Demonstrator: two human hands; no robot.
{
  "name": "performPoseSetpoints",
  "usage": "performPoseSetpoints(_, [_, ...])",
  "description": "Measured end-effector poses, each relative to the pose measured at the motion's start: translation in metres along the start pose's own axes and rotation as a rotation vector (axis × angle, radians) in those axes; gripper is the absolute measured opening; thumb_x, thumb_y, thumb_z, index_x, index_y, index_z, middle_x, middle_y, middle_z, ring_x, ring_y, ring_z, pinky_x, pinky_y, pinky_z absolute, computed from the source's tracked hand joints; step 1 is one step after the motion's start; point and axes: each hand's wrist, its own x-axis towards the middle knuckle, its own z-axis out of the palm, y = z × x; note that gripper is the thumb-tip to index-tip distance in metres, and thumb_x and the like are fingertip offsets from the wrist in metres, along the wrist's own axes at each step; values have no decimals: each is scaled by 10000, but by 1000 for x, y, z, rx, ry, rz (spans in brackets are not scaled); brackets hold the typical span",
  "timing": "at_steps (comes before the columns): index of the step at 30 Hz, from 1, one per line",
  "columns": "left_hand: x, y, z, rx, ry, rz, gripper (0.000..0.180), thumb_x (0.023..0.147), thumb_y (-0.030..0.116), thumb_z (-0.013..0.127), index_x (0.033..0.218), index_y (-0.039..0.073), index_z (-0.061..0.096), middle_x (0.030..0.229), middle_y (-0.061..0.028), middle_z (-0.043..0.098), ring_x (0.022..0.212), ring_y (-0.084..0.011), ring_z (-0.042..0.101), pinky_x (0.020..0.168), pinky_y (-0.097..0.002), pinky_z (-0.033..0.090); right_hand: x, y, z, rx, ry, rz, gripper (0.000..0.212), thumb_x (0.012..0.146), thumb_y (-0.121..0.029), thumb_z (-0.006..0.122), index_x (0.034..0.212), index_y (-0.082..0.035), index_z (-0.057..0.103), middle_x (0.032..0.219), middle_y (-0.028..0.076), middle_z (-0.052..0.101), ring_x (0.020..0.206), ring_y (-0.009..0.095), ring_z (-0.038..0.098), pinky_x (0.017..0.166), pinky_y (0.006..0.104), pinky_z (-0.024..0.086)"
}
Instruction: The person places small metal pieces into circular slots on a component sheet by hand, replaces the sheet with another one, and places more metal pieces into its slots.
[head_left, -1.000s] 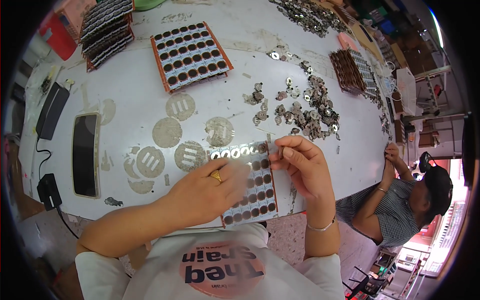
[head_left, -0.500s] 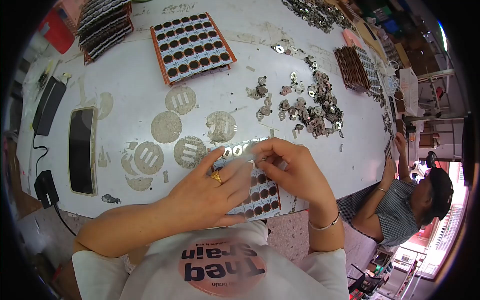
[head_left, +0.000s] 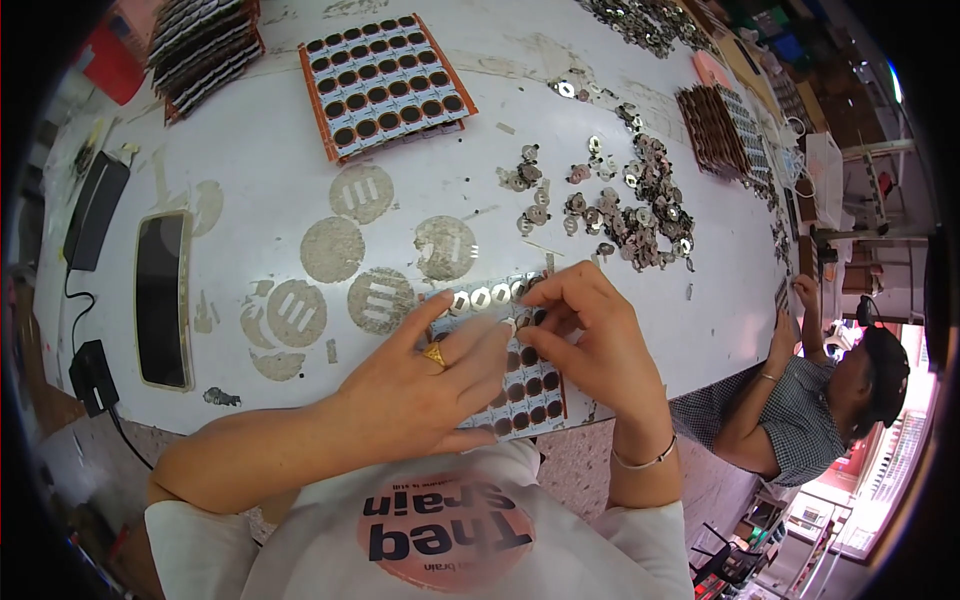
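A circuit-board panel with rows of black round spots lies at the table's near edge. Along its far row sit several shiny metal clips. My left hand, a gold ring on one finger, rests over the panel's left side. Its fingers are spread, with index finger and thumb apart; the middle fingertips are slightly blurred. Above the panel's far right part, my right hand has its thumb and fingers drawn together in a pinch. Whatever they hold is too small and covered to name.
Loose metal clips are heaped to the right. Another panel stack lies at the far side, taller stacks far left. A phone and black adapter are at left. A co-worker sits at right.
My right hand has shifted slightly back from my left fingertips, uncovering more of the far row of clips. The left hand stays nearly in place. The view has tilted slightly.
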Motion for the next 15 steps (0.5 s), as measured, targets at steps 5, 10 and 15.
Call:
performPoseSetpoints(5, [1,2,0,-3,-8,-6,708,845,645,751,1219,47,694,1440,-130,636,1361,-262,571,1220,-597,349,-10,5,1,-48,12,93,303,840,-13,834,1119,-37,716,914,75,587,726,181,680,629,339,531])
performPoseSetpoints(10, [3,4,0,16,-12,-6,663,830,618,767,1167,49,714,1426,-124,640,1358,-274,563,1226,-608,337,-21,3,9,-54,20,116,293,839,-21,833,1107,-53,719,930,79,606,720,205,676,636,351,534])
performPoseSetpoints(15, [2,3,4,7,24,-2,648,827,606,775,1142,42,720,1410,-123,642,1344,-279,569,1219,-610,340,-24,3,5,-235,77,-70,184,907,25,780,1083,-9,737,976,82,663,741,153,654,662,274,530])
